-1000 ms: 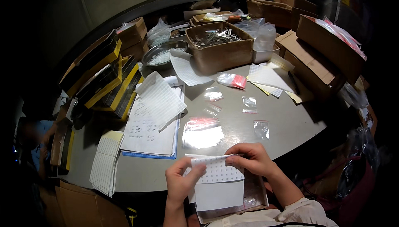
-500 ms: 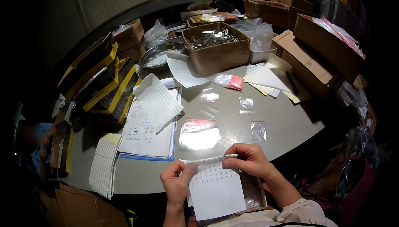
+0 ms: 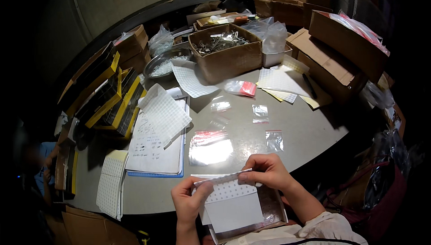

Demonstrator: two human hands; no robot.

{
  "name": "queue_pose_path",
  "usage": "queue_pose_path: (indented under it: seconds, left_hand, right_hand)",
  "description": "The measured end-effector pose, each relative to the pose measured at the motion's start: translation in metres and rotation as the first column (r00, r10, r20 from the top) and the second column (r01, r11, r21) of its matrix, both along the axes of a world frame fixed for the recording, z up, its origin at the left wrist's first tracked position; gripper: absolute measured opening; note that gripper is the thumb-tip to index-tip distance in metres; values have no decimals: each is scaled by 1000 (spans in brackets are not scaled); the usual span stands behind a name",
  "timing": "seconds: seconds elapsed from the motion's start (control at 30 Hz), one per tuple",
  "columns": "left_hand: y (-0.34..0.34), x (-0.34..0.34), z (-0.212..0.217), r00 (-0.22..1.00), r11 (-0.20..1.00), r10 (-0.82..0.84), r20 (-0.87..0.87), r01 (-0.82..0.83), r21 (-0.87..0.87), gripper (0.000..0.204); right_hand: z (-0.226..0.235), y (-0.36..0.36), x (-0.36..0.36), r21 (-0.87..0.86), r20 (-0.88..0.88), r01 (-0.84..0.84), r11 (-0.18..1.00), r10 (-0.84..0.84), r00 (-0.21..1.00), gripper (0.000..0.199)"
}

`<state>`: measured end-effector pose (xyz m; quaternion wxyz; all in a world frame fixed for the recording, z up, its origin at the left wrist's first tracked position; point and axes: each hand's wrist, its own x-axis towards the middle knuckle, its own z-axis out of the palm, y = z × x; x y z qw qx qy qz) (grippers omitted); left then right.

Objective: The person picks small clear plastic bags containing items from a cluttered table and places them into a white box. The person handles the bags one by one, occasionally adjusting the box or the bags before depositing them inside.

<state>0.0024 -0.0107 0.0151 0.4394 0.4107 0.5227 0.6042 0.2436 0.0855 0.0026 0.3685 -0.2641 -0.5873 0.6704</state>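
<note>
- Left hand [image 3: 191, 199], right hand [image 3: 268, 172], apart: each pinches the top edge of 1 white paper sheet with dark printed rows [image 3: 232, 191], over a shallow pale box [image 3: 283, 216].
- Light, floppy, I'd judge — creases easily; best held near its 2 upper corners.
- Beyond: clear, red-edged plastic bags [image 3: 211, 148] on the grey tabletop [image 3: 310, 133].

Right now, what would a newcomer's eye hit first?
Probably the glare on the clear bags, mid-table. Then the left hand and right hand pinching a printed sheet at the near edge. Behind, an open cardboard box heaped with metal pieces.
</note>
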Motion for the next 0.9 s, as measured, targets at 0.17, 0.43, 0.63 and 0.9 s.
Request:
queue_pose_path:
  seconds: [0.17, 0.43, 0.63, 0.9]
  left_hand:
    - [2, 1, 1, 999, 1000, -19, 29, 19, 9, 10]
    - [4, 7, -6, 978, 997, 74, -194, -69, 36, 13]
    - [2, 5, -5, 973, 998, 61, -221, -57, 25, 14]
    - [5, 3, -6, 972, 998, 69, -223, -68, 11, 14]
  right_hand:
    - [0, 1, 3, -1, 57, -5, 1000, 5, 998, 18]
    - [32, 9, -5, 916, 297, -129, 380, -427, 854, 35]
    - [40, 0, -13, 888, 455, -355, 294, -440, 774, 44]
    - [35, -6, -14, 888, 443, -440, 133, -505, 741, 36]
